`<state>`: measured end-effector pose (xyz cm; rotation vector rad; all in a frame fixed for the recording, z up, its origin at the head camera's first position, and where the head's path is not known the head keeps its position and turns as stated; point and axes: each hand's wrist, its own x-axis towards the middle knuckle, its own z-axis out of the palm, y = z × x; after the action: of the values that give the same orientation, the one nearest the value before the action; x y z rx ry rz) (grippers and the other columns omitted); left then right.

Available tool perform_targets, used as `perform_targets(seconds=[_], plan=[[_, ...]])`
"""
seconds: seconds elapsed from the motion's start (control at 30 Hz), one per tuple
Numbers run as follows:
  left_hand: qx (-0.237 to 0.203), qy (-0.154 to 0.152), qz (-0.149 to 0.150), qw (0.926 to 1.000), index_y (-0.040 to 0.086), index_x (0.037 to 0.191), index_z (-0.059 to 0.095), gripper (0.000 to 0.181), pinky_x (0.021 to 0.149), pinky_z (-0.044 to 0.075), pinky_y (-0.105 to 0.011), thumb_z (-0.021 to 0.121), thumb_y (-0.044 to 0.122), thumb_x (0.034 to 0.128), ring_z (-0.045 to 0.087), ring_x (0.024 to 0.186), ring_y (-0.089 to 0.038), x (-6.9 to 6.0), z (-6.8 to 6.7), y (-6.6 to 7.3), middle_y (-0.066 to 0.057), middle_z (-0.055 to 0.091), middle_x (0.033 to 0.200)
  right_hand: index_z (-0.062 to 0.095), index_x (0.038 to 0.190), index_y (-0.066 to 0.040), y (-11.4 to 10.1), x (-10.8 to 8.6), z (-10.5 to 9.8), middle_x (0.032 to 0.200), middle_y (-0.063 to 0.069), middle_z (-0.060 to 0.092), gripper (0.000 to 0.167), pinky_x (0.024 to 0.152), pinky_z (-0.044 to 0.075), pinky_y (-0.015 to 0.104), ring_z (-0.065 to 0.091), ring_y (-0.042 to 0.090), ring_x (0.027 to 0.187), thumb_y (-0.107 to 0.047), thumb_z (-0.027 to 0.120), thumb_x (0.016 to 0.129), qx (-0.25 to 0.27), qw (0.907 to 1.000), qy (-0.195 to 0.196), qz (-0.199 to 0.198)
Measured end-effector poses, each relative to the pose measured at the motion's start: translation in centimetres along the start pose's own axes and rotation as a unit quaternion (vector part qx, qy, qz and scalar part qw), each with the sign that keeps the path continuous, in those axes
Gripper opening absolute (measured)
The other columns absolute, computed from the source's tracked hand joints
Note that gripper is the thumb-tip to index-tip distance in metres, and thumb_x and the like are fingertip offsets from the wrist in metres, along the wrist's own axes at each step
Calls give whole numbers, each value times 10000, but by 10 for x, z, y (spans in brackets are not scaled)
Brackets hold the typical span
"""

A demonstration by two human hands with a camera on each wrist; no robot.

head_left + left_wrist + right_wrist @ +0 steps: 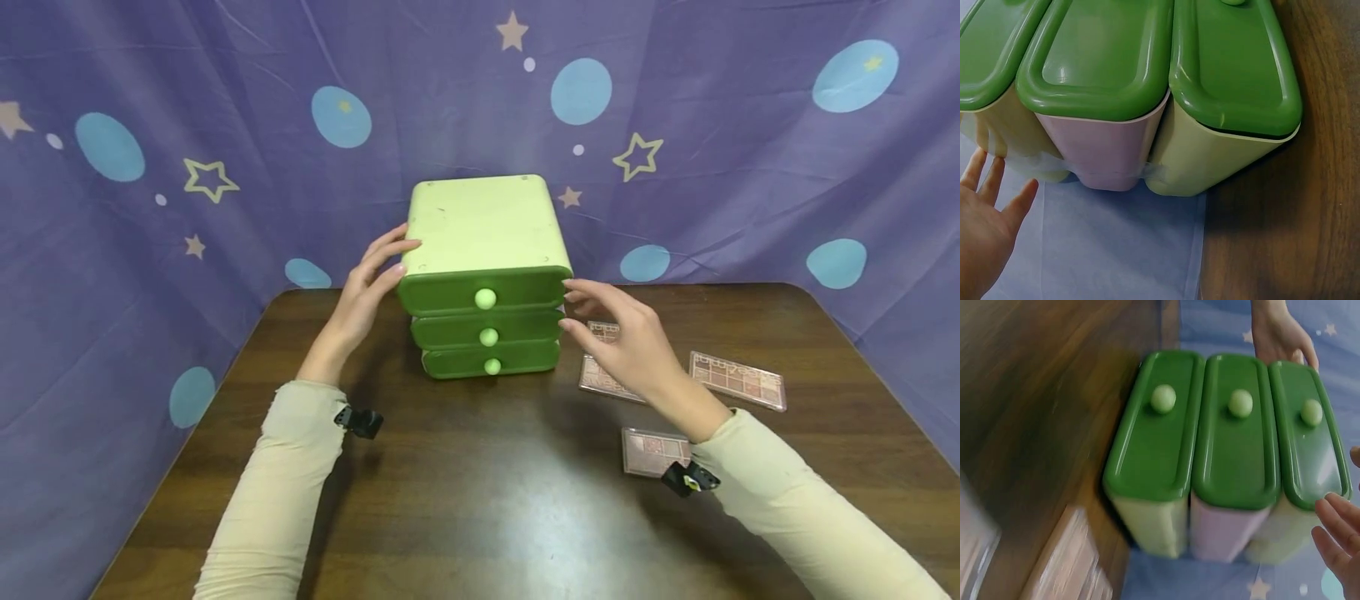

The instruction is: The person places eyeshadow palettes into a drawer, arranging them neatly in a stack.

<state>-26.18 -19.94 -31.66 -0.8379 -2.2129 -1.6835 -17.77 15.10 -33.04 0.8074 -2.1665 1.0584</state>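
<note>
A small three-tier drawer unit (483,225) stands on the table with a pale green top. Its green drawer fronts carry round light-green knobs (485,298), and all three drawers look closed. My left hand (358,296) rests with extended fingers on the unit's upper left edge. On the other side my right hand (626,337) is at the top drawer's right end, fingers loosely bent and thumb apart; whether they touch it I cannot tell. In the left wrist view, the middle tier's side (1100,147) is pink, between two pale green ones.
Right of the unit lie several eyeshadow palettes: one (738,380) at the far right, one (648,452) nearer the front, others (603,379) partly behind my right hand. The brown wooden table (450,475) meets a purple patterned curtain (480,100) at the back.
</note>
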Motion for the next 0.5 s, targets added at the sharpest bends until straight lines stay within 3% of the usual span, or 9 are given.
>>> perform_targets(seconds=[0.17,0.5], plan=[[49,-8,-32,10000,19,1352,580,406,1146,215,-511,499,176,987,275,1433,-165,0,0,1,-15,384,1543,629,1276,-57,-9,12,24,1048,90,710,455,796,553,327,686,177,830,-61,774,844,540,9984,-130,32],[98,-18,-91,9999,25,1345,589,404,1103,288,-514,507,183,983,292,1420,-165,0,-1,6,-9,394,1534,665,1215,-68,-18,28,65,946,62,733,360,711,550,302,672,153,747,-85,756,867,976,9943,-105,425]])
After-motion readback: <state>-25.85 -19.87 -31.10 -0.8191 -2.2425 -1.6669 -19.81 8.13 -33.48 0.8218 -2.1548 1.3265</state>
